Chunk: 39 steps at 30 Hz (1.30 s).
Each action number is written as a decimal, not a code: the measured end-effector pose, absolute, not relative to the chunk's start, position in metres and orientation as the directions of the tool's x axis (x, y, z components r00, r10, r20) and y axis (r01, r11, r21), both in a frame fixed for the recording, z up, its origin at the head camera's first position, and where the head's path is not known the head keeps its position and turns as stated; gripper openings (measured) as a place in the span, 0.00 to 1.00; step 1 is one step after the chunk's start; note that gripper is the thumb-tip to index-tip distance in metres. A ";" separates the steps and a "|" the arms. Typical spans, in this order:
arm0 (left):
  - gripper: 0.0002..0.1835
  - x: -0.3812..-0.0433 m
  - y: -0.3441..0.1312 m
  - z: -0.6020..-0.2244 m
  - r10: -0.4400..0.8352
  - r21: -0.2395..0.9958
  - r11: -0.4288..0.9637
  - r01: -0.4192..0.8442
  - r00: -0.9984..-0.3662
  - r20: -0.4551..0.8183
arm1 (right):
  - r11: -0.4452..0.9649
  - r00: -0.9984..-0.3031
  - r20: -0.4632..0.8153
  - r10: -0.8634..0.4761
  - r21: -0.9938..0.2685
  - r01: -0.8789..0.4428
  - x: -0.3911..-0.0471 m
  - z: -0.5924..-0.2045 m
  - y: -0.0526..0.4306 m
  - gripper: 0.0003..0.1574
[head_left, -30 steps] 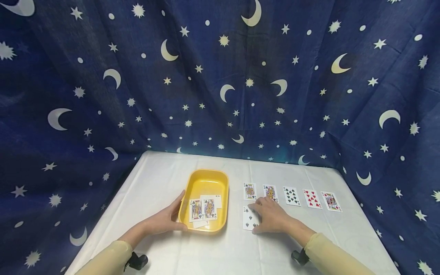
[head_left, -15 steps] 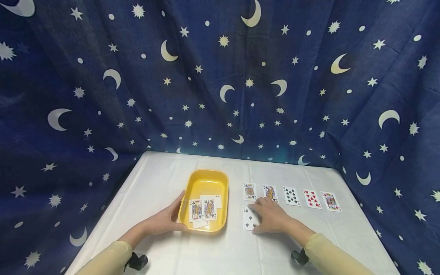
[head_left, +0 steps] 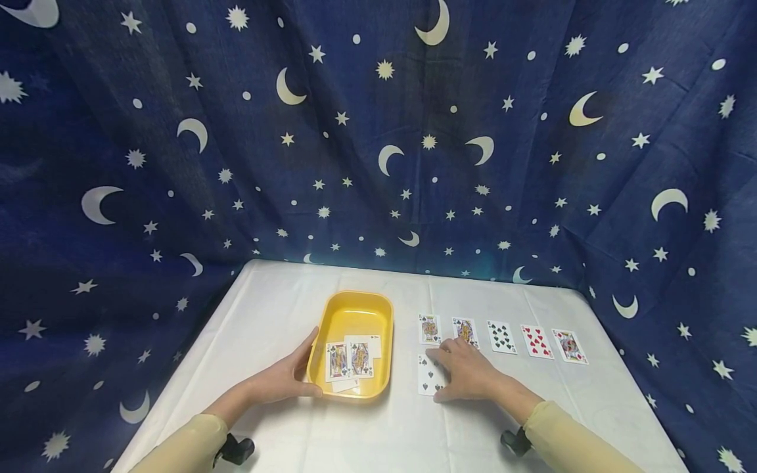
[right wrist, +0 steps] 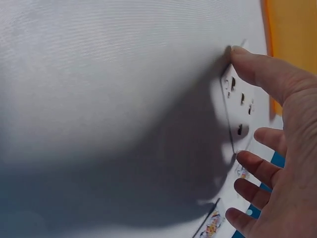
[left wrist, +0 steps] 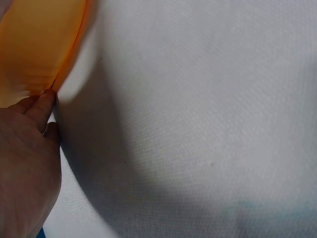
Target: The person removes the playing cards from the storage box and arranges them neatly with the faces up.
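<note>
A yellow tray [head_left: 353, 299] sits left of centre on the white table, with several playing cards [head_left: 360, 358] overlapping inside it, face cards among them. My left hand [head_left: 284, 378] holds the tray at its left side, thumb by the near corner and fingers along the outer wall. To the right of the tray, a spade playing card [head_left: 428, 379] lies face up. Over its right part, my right hand [head_left: 470, 372] holds it by opposite edges. In the right wrist view the thumb [right wrist: 247, 67] meets one card edge and the other fingers are spread at the far end.
Behind the right hand runs a row of face-up cards: a king [head_left: 430, 328], a partly covered face card [head_left: 465, 328], a black number card [head_left: 502, 337], a red number card [head_left: 537, 342] and a red face card [head_left: 570, 346]. A dark blue star-and-moon curtain [head_left: 355, 131] encloses the table.
</note>
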<state>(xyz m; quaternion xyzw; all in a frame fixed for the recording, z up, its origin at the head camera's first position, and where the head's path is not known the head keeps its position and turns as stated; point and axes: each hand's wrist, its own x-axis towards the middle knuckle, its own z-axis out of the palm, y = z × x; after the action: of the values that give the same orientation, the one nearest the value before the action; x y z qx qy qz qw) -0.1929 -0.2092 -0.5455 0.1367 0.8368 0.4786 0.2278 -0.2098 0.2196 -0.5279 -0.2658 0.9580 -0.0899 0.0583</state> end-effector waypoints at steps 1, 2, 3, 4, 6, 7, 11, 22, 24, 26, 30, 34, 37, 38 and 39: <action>0.70 -0.193 -0.209 -0.546 0.446 0.863 0.506 0.011 -0.859 -0.250 | 0.841 -0.851 -0.058 -0.523 -0.201 -0.503 -0.211 -0.527 0.220 0.59; 0.70 -0.193 -0.209 -0.546 0.446 0.863 0.505 0.010 -0.859 -0.251 | 0.839 -0.850 -0.052 -0.524 -0.199 -0.506 -0.212 -0.525 0.220 0.60; 0.70 -0.193 -0.209 -0.546 0.445 0.863 0.505 0.010 -0.860 -0.251 | 0.838 -0.850 -0.038 -0.525 -0.198 -0.509 -0.213 -0.523 0.220 0.60; 0.70 -0.193 -0.210 -0.546 0.444 0.862 0.506 0.010 -0.860 -0.251 | 0.838 -0.852 -0.025 -0.524 -0.196 -0.510 -0.215 -0.521 0.220 0.60; 0.69 -0.193 -0.210 -0.546 0.443 0.862 0.507 0.009 -0.861 -0.252 | 0.839 -0.856 0.005 -0.517 -0.195 -0.508 -0.218 -0.517 0.220 0.60; 0.69 -0.193 -0.210 -0.546 0.442 0.862 0.507 0.008 -0.861 -0.252 | 0.839 -0.858 0.020 -0.513 -0.198 -0.506 -0.220 -0.514 0.219 0.60; 0.69 -0.193 -0.210 -0.547 0.441 0.858 0.513 0.010 -0.861 -0.253 | 0.841 -0.864 0.074 -0.498 -0.201 -0.502 -0.227 -0.505 0.214 0.56; 0.68 -0.193 -0.209 -0.544 0.453 0.862 0.507 0.023 -0.858 -0.243 | 0.810 -0.855 0.091 -0.510 -0.283 -0.513 -0.239 -0.478 0.163 0.54; 0.68 -0.193 -0.209 -0.544 0.460 0.867 0.498 0.028 -0.856 -0.237 | 0.795 -0.839 0.081 -0.538 -0.283 -0.537 -0.239 -0.473 0.150 0.55; 0.68 -0.193 -0.210 -0.544 0.466 0.870 0.492 0.032 -0.854 -0.232 | 0.776 -0.820 0.068 -0.568 -0.287 -0.562 -0.239 -0.469 0.137 0.55; 0.68 -0.194 -0.210 -0.545 0.469 0.869 0.494 0.035 -0.852 -0.232 | 0.750 -0.782 0.039 -0.623 -0.253 -0.611 -0.240 -0.468 0.114 0.56; 0.69 -0.194 -0.211 -0.545 0.468 0.870 0.492 0.036 -0.853 -0.230 | 0.724 -0.741 0.007 -0.671 -0.209 -0.657 -0.242 -0.473 0.094 0.55; 0.68 -0.194 -0.212 -0.546 0.478 0.874 0.483 0.047 -0.851 -0.218 | 0.701 -0.712 -0.015 -0.702 -0.185 -0.688 -0.241 -0.477 0.079 0.54; 0.68 -0.195 -0.212 -0.546 0.484 0.875 0.481 0.053 -0.848 -0.214 | 0.694 -0.702 -0.023 -0.712 -0.178 -0.698 -0.241 -0.478 0.075 0.53; 0.68 -0.195 -0.212 -0.547 0.490 0.876 0.479 0.061 -0.846 -0.209 | 0.688 -0.693 -0.031 -0.720 -0.167 -0.707 -0.241 -0.479 0.071 0.54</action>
<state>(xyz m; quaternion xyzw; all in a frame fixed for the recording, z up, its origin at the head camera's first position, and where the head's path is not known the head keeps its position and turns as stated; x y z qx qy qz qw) -0.1950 -0.2123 -0.5466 0.1658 0.8308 0.4827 0.2221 -0.2414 0.0715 -0.4792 -0.3888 0.9174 -0.0713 0.0469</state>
